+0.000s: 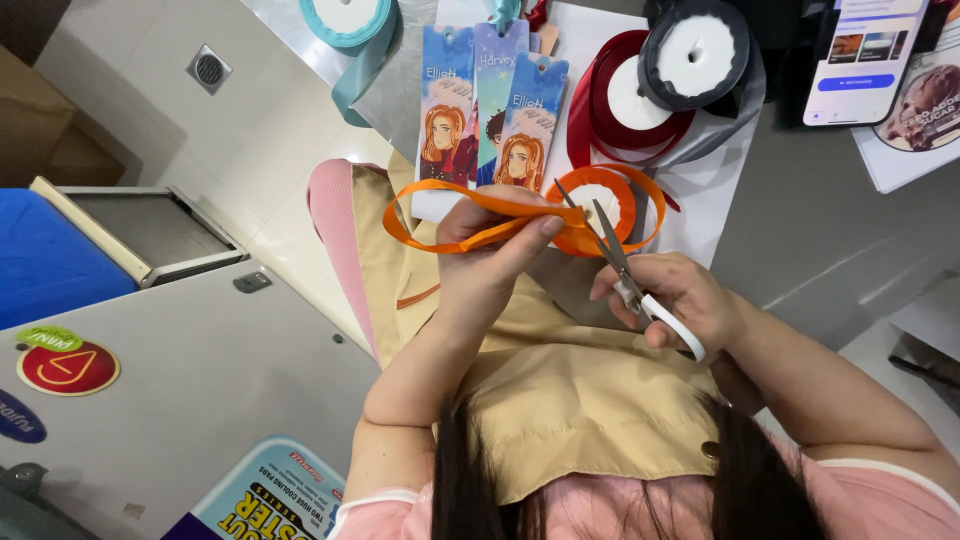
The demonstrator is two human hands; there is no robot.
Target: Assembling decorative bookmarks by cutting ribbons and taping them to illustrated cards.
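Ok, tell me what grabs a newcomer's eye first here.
At centre, the left hand pinches a looped bright orange satin ribbon while the right hand holds open white-handled steel scissors at it. Behind them lie three illustrated blue paper bookmarks, with a dark red ribbon spool to their right.

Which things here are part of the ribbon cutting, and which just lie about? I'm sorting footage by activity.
In use:
- orange ribbon, looped in the left hand
- scissors, open at the ribbon, in the right hand
- orange spool

Lying about:
- three bookmarks
- dark red ribbon spool
- black spool
- teal spool
- phone
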